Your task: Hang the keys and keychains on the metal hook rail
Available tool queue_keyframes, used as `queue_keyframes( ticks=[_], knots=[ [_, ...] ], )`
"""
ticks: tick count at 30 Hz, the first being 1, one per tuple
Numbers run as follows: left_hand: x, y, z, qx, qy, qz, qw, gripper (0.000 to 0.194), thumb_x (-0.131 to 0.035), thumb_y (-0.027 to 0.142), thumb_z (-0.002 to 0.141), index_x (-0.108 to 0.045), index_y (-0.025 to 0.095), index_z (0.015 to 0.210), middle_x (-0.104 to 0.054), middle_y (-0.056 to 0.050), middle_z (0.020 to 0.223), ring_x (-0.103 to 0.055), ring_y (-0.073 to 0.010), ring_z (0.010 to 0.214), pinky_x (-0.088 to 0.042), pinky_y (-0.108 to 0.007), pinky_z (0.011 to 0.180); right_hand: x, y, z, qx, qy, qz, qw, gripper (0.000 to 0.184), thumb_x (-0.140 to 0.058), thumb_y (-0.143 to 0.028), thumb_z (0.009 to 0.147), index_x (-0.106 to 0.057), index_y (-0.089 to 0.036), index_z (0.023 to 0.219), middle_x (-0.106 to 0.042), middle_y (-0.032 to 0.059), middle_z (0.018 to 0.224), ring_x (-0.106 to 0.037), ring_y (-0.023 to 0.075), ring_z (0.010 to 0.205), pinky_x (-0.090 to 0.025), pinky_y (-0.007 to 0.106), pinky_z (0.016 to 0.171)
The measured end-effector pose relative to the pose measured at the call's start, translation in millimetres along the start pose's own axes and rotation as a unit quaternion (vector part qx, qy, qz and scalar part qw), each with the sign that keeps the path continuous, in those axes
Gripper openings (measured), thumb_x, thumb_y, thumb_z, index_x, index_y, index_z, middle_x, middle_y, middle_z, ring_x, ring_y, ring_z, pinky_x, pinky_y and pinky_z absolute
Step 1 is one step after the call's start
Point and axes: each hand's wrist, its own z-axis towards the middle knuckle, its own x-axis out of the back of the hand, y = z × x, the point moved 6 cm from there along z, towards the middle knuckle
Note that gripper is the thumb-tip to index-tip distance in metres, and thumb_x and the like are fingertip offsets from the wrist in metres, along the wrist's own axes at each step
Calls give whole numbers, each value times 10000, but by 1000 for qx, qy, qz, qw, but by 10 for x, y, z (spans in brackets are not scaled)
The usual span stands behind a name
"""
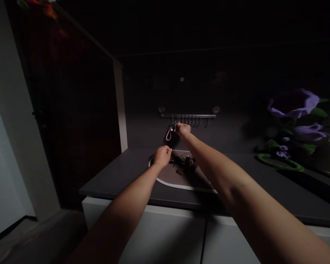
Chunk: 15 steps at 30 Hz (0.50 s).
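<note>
My right hand (184, 129) is raised to a clear rail (188, 116) with several small hooks on the back wall. Its fingers pinch a small metal key ring (175, 125), and a pink strap loop (168, 135) hangs just left of it. Whether the ring is on a hook cannot be made out. Lower and to the left, my left hand (162, 155) is closed over the edge of a pale-rimmed mat (178, 186); what its fingers hold, if anything, is hidden. Several dark and shiny small items (187, 160), perhaps keys, lie on the mat between my arms.
The mat lies on a dark countertop (112, 172) above white cabinet doors (165, 231). Purple artificial flowers (294, 104) and a green ring (280, 167) stand at the right. A dark door (79, 121) is on the left. The room is dim.
</note>
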Motion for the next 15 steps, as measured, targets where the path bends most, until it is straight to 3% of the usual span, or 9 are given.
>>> queue_keyframes(
  ticks=[11, 15],
  knots=[
    [11, 18, -6, -11, -5, 29, 1000, 243, -435, 279, 832, -642, 163, 784, -664, -87, 801, -578, -174, 742, -385, -274, 676, 43, 63, -8, -3, -3, -14, 1000, 109, -484, -123, 762, -505, -140, 656, -508, -30, 537, -476, 57, 474, -441, 187, 489],
    [9, 15, -2, -9, -9, 29, 999, 239, -435, 266, 838, -640, 154, 785, -663, -83, 815, -571, -167, 752, -380, -269, 686, 90, 95, 53, 26, 3, -59, 998, 93, -487, -110, 737, -491, -142, 649, -478, -42, 500, -451, 52, 451, -424, 177, 472]
  ],
)
